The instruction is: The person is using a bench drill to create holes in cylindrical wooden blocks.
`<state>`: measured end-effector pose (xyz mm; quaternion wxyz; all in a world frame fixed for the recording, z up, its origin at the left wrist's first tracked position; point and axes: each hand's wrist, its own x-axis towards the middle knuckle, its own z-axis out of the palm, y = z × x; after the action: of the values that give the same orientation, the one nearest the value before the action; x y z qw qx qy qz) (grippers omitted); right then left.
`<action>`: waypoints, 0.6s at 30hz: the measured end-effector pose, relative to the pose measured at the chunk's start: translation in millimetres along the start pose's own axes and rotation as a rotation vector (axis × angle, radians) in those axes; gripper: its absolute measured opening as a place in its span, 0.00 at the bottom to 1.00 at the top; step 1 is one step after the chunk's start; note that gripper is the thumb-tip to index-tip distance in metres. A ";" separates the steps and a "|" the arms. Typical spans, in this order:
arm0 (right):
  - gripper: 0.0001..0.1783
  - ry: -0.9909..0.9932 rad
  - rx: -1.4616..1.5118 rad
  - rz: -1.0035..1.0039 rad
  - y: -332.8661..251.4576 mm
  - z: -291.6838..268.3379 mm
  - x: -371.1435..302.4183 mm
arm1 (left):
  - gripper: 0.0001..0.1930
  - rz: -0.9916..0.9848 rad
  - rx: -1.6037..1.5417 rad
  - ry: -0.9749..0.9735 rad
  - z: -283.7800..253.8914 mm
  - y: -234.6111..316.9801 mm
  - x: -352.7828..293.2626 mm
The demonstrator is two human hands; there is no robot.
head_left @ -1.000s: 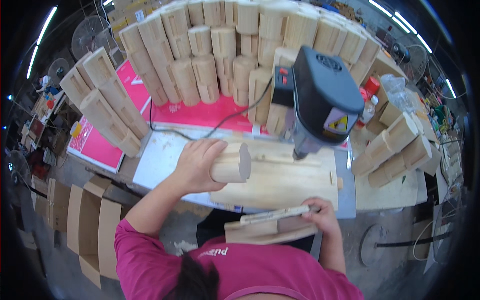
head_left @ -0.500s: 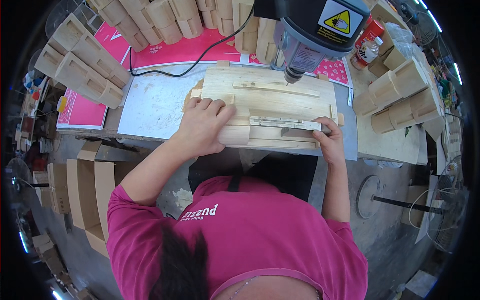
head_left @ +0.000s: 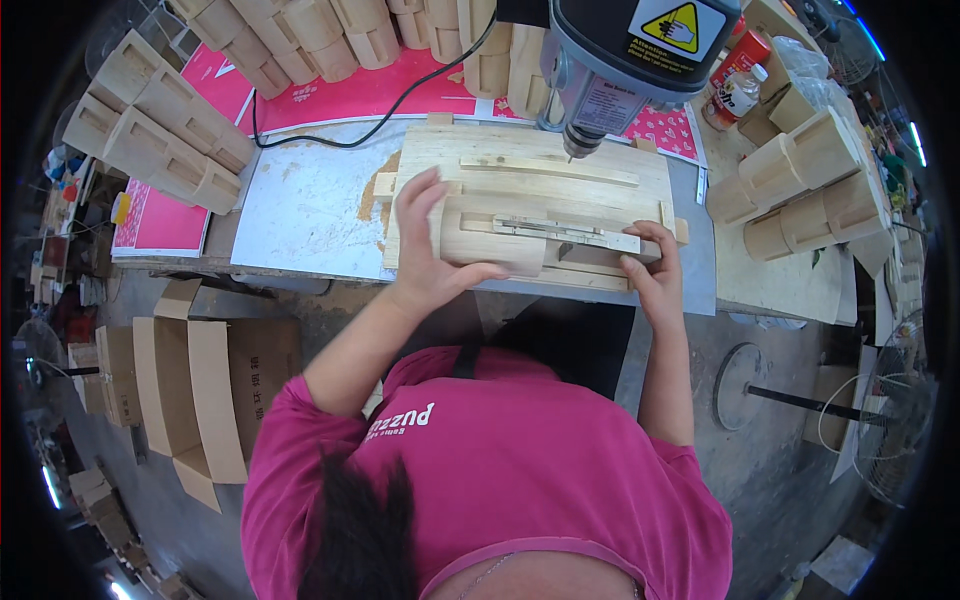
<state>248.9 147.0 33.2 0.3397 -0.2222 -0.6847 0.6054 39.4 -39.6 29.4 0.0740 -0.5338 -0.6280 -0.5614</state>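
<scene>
A pale, rounded wooden piece [head_left: 490, 242] with a slot along its top lies on a wooden board jig [head_left: 420, 150]. My left hand [head_left: 428, 245] is at its left end, palm against it, fingers stretched up and thumb apart along the near side. Into the slot reaches a narrow, light-coloured bar [head_left: 575, 233] with marks along it. My right hand [head_left: 655, 265] pinches the bar's right end between thumb and fingers. The drill press [head_left: 625, 70] stands beyond the board, its bit pointing down above the jig, apart from the wood. Part of the piece's left end is behind my left hand.
Slotted wooden pieces [head_left: 165, 125] stand in groups at the left and back, with more [head_left: 790, 170] at the right. A black cable [head_left: 370, 135] crosses the table. Beside the drill press are a bottle [head_left: 735, 97] and a red can [head_left: 745, 52]. An open cardboard box [head_left: 215, 385] sits below left.
The wooden piece has slid right along the jig, further around the bar. My left hand went from gripping over it to stretched open at its left end. My right hand stays on the bar.
</scene>
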 end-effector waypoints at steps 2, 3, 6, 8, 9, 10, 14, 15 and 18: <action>0.20 0.005 -0.289 -0.150 5.3 -9.1 -2.4 | 0.45 -0.135 -0.134 0.159 0.2 0.3 -21.1; 0.22 0.018 -0.579 -0.296 7.3 -13.6 -3.3 | 0.44 -0.214 -0.043 0.088 -0.3 5.7 -30.5; 0.22 0.054 -0.760 -0.163 3.8 -13.9 -7.9 | 0.41 -0.324 0.179 -0.042 0.5 14.7 -44.7; 0.21 0.043 -0.644 -0.037 3.6 -6.0 -10.9 | 0.41 -0.286 0.233 -0.095 2.7 20.0 -43.6; 0.21 0.042 -0.528 0.092 3.8 -2.8 -11.1 | 0.40 -0.242 0.282 -0.155 4.0 22.1 -42.3; 0.21 0.041 -0.527 0.089 5.3 -2.1 -10.0 | 0.40 -0.279 0.202 -0.123 7.8 21.3 -44.0; 0.19 0.059 -0.471 -0.009 17.5 -4.0 -2.6 | 0.37 -0.310 0.217 -0.142 4.2 18.5 -34.1; 0.20 0.066 -0.458 -0.038 19.4 -5.6 0.8 | 0.35 -0.293 0.233 -0.165 2.3 16.1 -33.9; 0.20 0.096 -0.470 -0.098 17.4 -10.5 15.9 | 0.32 -0.236 0.259 -0.190 6.3 3.6 -34.0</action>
<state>244.1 168.4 19.7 0.3396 -0.2901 -0.7997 0.4011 59.5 -55.3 5.8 0.0161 -0.4930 -0.7573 -0.4280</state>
